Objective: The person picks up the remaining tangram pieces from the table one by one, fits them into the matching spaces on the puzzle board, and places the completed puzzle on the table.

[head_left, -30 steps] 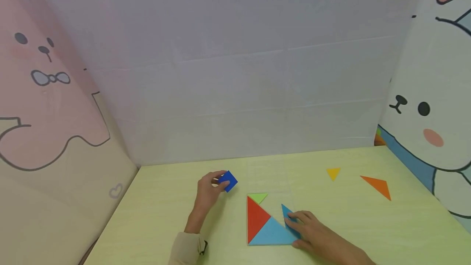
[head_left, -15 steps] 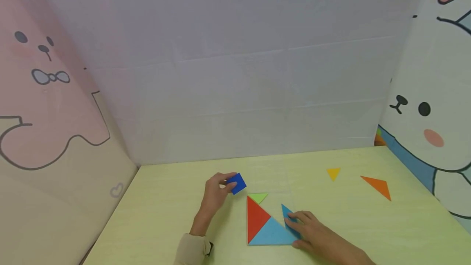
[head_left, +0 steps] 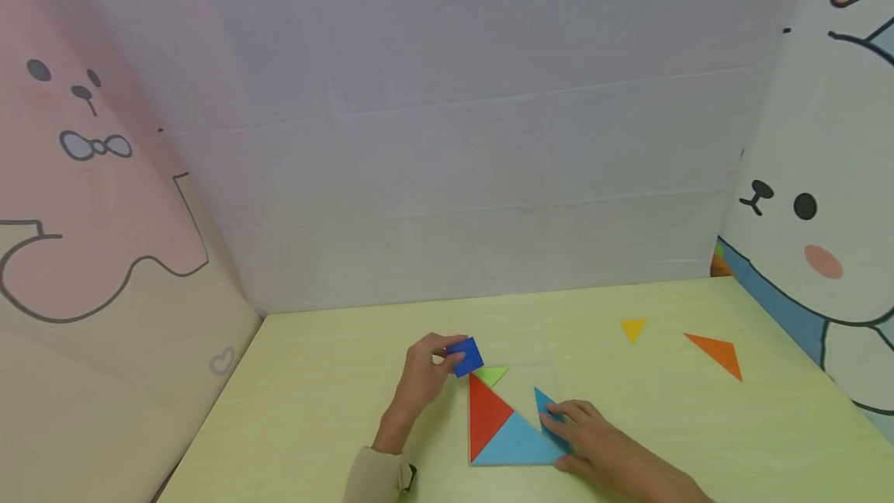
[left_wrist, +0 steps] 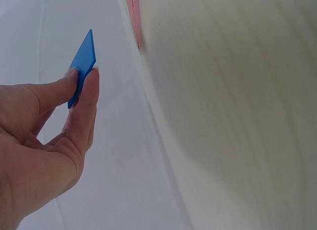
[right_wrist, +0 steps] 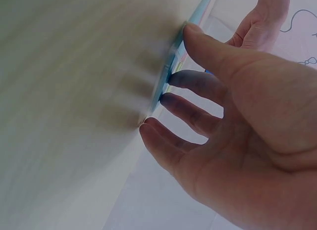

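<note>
My left hand (head_left: 421, 372) pinches a dark blue square tangram piece (head_left: 469, 358) between thumb and fingers. In the left wrist view this blue square (left_wrist: 84, 62) is held up off the table, tilted. Just below it in the head view lie a small green triangle (head_left: 493, 374), a red triangle (head_left: 487, 415) and a light blue triangle (head_left: 518, 445), edges together. Fingertips of my right hand (head_left: 594, 441) rest on a darker blue piece (head_left: 547, 407), its shape partly covered. The right thumb touches near the light blue triangle's right corner.
Farther right on the pale yellow table (head_left: 314, 410) lie a small yellow triangle (head_left: 633, 329) and an orange triangle (head_left: 719, 352). A white cloth wall (head_left: 447, 177) rises behind the table, with cartoon-printed panels at both sides.
My left hand has moved right and slightly nearer with the blue square, from left of the green triangle to its upper left corner. The right hand and the laid pieces stay put.
</note>
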Action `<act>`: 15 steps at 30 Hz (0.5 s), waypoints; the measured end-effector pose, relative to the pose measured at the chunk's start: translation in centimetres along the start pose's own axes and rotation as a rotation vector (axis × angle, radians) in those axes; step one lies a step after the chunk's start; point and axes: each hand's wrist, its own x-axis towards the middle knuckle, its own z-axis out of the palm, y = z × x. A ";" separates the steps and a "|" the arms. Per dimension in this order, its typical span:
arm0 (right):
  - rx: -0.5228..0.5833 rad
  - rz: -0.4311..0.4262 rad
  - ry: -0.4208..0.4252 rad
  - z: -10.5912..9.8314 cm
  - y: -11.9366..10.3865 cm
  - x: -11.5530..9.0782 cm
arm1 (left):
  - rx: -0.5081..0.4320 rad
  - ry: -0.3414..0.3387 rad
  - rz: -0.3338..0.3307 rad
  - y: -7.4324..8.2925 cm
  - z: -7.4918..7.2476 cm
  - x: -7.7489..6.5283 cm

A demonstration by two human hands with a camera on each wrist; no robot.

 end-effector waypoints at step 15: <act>-0.019 -0.036 0.014 0.0 0.2 -0.1 | 0.014 -0.102 0.036 0.6 1.4 0.2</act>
